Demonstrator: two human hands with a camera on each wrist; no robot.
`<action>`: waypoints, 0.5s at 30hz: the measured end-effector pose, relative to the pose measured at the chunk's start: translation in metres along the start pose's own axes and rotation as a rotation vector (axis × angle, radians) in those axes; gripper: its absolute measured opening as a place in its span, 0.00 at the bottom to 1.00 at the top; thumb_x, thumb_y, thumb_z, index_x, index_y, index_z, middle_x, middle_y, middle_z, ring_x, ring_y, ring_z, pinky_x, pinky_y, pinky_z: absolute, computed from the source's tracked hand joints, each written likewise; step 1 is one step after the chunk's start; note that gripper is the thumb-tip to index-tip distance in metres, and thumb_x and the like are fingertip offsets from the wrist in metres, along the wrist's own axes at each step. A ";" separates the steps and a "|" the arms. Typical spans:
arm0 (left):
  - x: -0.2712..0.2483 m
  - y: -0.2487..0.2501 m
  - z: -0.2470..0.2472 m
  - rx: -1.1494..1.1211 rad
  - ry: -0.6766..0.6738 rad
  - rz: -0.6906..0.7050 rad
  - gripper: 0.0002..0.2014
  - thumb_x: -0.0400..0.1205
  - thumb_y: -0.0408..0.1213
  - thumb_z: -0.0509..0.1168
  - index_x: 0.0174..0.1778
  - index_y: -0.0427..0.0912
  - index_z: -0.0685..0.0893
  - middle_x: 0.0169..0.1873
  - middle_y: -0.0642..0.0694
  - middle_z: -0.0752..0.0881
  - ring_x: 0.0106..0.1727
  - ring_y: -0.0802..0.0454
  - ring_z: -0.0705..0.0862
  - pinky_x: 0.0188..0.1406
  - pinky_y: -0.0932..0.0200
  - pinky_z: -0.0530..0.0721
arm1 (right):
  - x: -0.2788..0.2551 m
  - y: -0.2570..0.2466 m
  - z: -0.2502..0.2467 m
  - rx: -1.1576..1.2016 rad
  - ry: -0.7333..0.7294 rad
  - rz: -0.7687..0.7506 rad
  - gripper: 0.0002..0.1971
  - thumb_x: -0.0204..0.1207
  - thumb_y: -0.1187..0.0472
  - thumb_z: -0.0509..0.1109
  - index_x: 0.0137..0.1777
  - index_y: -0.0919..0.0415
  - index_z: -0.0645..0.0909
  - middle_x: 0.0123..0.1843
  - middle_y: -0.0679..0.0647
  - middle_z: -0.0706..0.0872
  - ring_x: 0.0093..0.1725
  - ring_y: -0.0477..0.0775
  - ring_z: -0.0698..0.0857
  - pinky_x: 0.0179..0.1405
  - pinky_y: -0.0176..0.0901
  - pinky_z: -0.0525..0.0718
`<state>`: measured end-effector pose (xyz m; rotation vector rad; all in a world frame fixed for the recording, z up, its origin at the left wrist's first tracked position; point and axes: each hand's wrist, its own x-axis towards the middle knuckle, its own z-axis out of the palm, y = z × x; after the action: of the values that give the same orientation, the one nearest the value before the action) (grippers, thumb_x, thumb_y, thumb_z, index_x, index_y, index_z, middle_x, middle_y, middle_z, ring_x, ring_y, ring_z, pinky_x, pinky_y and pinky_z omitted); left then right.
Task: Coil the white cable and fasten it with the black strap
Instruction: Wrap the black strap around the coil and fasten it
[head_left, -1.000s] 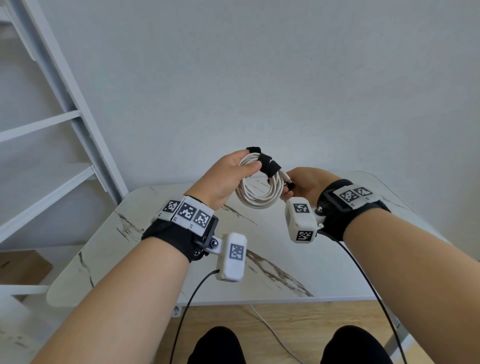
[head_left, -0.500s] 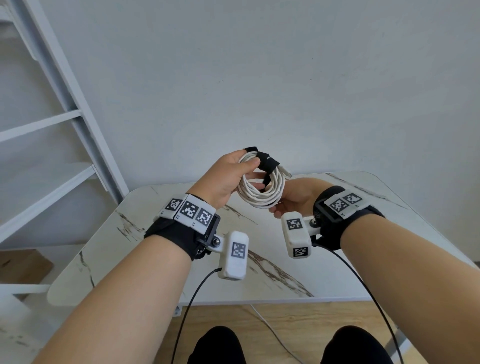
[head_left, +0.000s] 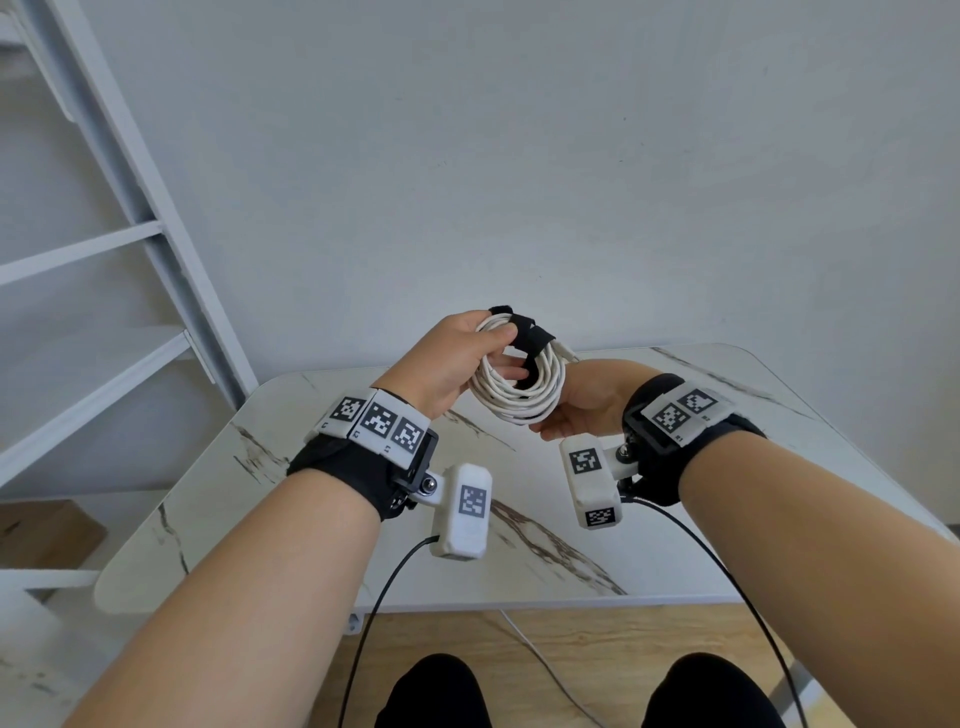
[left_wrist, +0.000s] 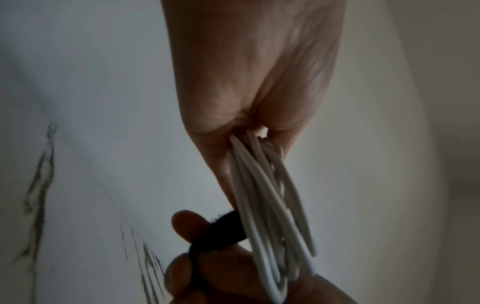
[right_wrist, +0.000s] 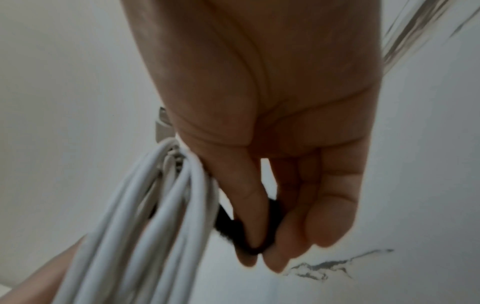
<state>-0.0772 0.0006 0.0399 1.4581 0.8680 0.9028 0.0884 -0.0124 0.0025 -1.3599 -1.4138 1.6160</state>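
Observation:
The white cable (head_left: 519, 397) is wound into a round coil held in the air above the marble table (head_left: 675, 545). My left hand (head_left: 457, 358) grips the coil's upper left side; the loops (left_wrist: 262, 195) run out between its thumb and fingers. A black strap (head_left: 530, 338) crosses the top of the coil. My right hand (head_left: 582, 405) reaches from below and behind, its fingers passing through the coil's middle. In the right wrist view its thumb and fingertips (right_wrist: 275, 257) pinch the black strap (right_wrist: 233, 224) beside the cable loops (right_wrist: 161, 205). The strap (left_wrist: 221, 232) shows over those fingers in the left wrist view too.
A white ladder-like frame (head_left: 156, 249) stands at the left against the plain wall. Black sensor leads (head_left: 374, 613) hang from both wrist units over the table's front edge. A thin white wire (head_left: 540, 660) lies on the wooden floor by my knees.
My right hand has moved left and under the coil, from holding the strap end at the coil's right side to pinching the strap through its middle. The left hand's grip stayed.

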 end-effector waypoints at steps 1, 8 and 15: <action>0.000 0.000 0.000 -0.001 0.004 0.004 0.11 0.87 0.30 0.59 0.63 0.34 0.81 0.43 0.43 0.91 0.48 0.38 0.91 0.57 0.49 0.87 | 0.001 0.001 0.000 0.028 0.004 -0.002 0.07 0.84 0.67 0.64 0.49 0.61 0.84 0.40 0.55 0.86 0.34 0.49 0.84 0.33 0.37 0.88; 0.002 -0.003 -0.003 0.122 0.081 0.075 0.13 0.87 0.31 0.58 0.65 0.34 0.79 0.56 0.36 0.88 0.48 0.39 0.91 0.49 0.54 0.90 | 0.011 -0.001 0.000 -0.020 0.332 -0.004 0.12 0.83 0.67 0.65 0.64 0.68 0.81 0.49 0.60 0.86 0.41 0.55 0.86 0.45 0.45 0.89; 0.006 -0.007 -0.010 0.179 0.203 0.110 0.12 0.87 0.33 0.58 0.64 0.38 0.80 0.56 0.41 0.87 0.45 0.45 0.91 0.43 0.60 0.88 | 0.000 -0.026 0.004 0.260 0.554 -0.200 0.13 0.81 0.77 0.53 0.45 0.66 0.78 0.37 0.62 0.84 0.36 0.59 0.85 0.46 0.48 0.85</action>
<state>-0.0838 0.0103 0.0340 1.5992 1.0480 1.0918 0.0795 -0.0068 0.0264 -1.3264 -0.9383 1.1270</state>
